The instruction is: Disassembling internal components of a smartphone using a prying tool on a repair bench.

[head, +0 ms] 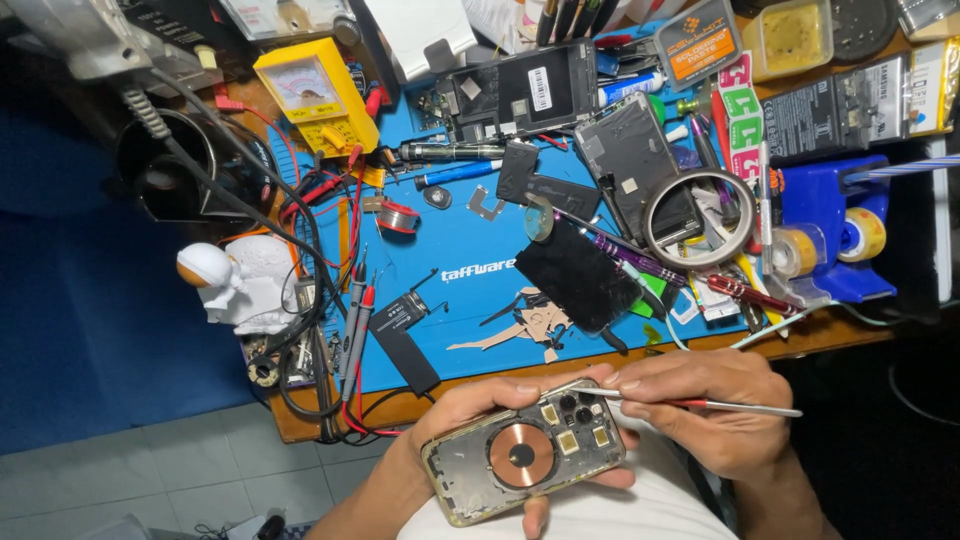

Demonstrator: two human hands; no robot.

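Phone back housing w/ copper charging coil lies nearest, cradled in the left hand over the lap, just off the desk's near edge; its long axis runs left-right, tilted up toward the right. Right hand pinches thin metal tweezers, tip touching the housing's top right corner by the camera cutouts, so the right hand is the working one.

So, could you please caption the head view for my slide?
Left hand holds an opened phone shell; right hand probes it with tweezers.
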